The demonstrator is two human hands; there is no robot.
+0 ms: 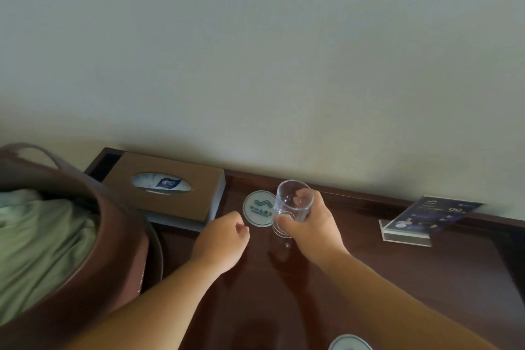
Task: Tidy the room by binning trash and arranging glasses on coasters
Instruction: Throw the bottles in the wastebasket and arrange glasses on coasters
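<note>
Centrally, a glass is gripped by right hand fingers near its coaster, not yet seated; left hand is curled empty.

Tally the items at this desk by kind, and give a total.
Coasters: 2
Glass, held in the right hand: 1
Tissue box: 1
Sign stand: 1
Total: 5

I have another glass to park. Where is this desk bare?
Bare desk lies between the right hand and the acrylic sign stand, running toward the near edge. Crowded at back left: tissue box, coaster, glass and left hand bunch close together.
</note>
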